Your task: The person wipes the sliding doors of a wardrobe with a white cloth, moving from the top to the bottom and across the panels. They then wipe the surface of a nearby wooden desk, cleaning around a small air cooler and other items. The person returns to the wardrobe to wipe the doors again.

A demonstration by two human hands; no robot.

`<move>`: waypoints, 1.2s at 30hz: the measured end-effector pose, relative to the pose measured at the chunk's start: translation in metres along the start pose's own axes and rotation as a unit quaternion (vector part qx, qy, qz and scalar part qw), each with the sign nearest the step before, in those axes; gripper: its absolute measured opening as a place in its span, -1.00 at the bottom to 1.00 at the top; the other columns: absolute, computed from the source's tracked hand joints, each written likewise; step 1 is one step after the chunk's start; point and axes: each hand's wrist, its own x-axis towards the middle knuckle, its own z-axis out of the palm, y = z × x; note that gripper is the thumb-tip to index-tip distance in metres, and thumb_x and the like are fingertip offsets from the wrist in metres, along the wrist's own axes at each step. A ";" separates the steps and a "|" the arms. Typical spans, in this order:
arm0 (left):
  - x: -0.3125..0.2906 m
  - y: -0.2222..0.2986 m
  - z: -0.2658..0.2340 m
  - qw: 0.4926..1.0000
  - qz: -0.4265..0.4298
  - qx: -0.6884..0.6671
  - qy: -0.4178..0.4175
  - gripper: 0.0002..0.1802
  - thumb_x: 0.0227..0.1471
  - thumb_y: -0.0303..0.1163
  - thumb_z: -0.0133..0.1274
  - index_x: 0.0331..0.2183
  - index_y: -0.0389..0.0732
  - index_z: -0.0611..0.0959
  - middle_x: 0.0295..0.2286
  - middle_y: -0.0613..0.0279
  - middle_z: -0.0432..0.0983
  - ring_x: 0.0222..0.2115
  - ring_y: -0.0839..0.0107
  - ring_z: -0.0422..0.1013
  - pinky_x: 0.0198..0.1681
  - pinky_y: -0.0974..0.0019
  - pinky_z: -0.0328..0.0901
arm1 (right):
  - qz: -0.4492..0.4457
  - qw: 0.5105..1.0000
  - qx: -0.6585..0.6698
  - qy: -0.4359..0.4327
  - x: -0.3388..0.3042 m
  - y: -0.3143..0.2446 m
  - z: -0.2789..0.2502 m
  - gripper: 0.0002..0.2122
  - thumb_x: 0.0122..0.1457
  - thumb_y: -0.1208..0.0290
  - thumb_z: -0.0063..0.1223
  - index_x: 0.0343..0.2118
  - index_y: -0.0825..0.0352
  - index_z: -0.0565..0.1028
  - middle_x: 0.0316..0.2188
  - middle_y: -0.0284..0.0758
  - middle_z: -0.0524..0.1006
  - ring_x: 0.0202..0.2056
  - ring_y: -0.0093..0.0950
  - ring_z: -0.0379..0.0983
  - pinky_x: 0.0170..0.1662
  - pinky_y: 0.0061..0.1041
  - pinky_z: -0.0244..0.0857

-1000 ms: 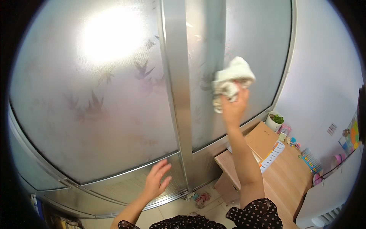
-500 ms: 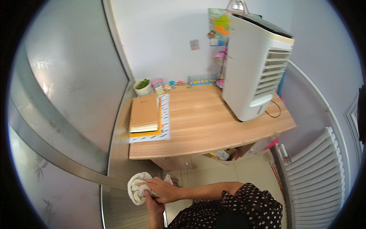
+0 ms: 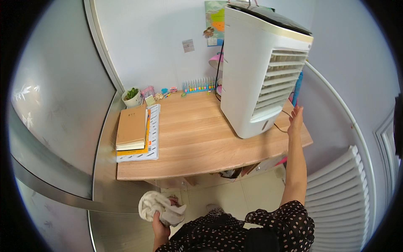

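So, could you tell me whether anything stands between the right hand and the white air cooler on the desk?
Nothing visible does. The right hand is raised beside the white air cooler, near the desk corner, with only open air and a thin cord between them. The left hand holds a cloth.

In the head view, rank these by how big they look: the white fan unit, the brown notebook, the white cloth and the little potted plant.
1. Fan unit, by far the largest.
2. Notebook.
3. Cloth, in the left hand; close to the notebook, and nearer the camera, so this order is unsure.
4. Potted plant, smallest.
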 end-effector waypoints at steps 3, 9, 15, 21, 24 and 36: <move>0.024 -0.016 0.044 0.996 -0.020 0.080 -0.045 -0.41 0.07 -0.26 -0.07 0.11 -0.23 0.25 0.02 0.08 0.30 0.02 0.13 0.28 0.08 0.05 0.20 | 0.047 0.996 0.052 -0.063 0.044 0.019 0.013 -0.18 0.14 -0.33 -0.41 0.23 0.34 0.11 0.23 -0.23 0.15 0.22 -0.28 0.02 0.23 -0.23 -0.20; 0.061 -0.003 0.206 0.883 0.010 0.361 -0.299 -0.54 0.02 -0.44 0.06 -0.01 -0.25 0.41 -0.17 0.16 0.47 -0.18 0.32 0.43 -0.22 0.23 0.41 | 0.036 0.992 0.070 -0.103 0.058 0.061 0.035 -0.24 0.15 -0.32 -0.41 0.19 0.26 0.20 0.17 -0.35 0.23 0.19 -0.41 0.06 0.19 -0.32 -0.14; 0.121 -0.023 0.357 0.860 0.168 0.228 -0.425 -0.53 -0.01 -0.45 0.13 -0.04 -0.30 0.43 -0.12 0.22 0.42 -0.11 0.46 0.35 -0.08 0.32 0.30 | 0.045 0.995 0.036 -0.082 0.020 0.050 0.033 -0.38 0.21 -0.20 -0.37 0.14 0.23 0.26 0.11 -0.39 0.31 0.12 -0.48 0.15 0.09 -0.31 -0.05; 0.165 -0.027 0.403 0.915 0.130 0.149 -0.350 -0.65 -0.02 -0.48 0.10 -0.12 -0.30 0.52 -0.22 0.26 0.50 -0.19 0.46 0.41 -0.12 0.38 0.32 | 0.016 0.995 0.034 -0.092 -0.023 0.036 0.043 -0.52 0.28 -0.02 -0.34 0.12 0.20 0.29 0.02 -0.39 0.37 0.03 -0.52 0.25 -0.03 -0.37 0.12; 0.178 -0.022 0.396 0.921 0.108 0.140 -0.346 -0.66 -0.01 -0.45 0.10 -0.13 -0.28 0.54 -0.21 0.26 0.51 -0.20 0.47 0.43 -0.12 0.37 0.33 | 0.010 0.997 0.012 -0.077 -0.040 0.038 0.052 -0.52 0.29 -0.01 -0.33 0.12 0.21 0.29 0.01 -0.38 0.37 0.03 -0.50 0.25 -0.04 -0.42 0.14; 0.091 0.063 0.140 0.826 0.322 0.455 0.088 -0.12 -0.22 -0.26 0.27 0.12 -0.30 0.25 0.02 -0.04 0.29 0.06 0.16 0.24 0.10 0.17 0.18 | 0.074 0.888 -0.221 -0.397 -0.222 0.137 -0.010 -0.78 0.17 0.32 0.04 -0.27 0.41 0.50 -0.58 -0.23 0.47 -0.50 -0.41 0.42 -0.54 -0.26 0.33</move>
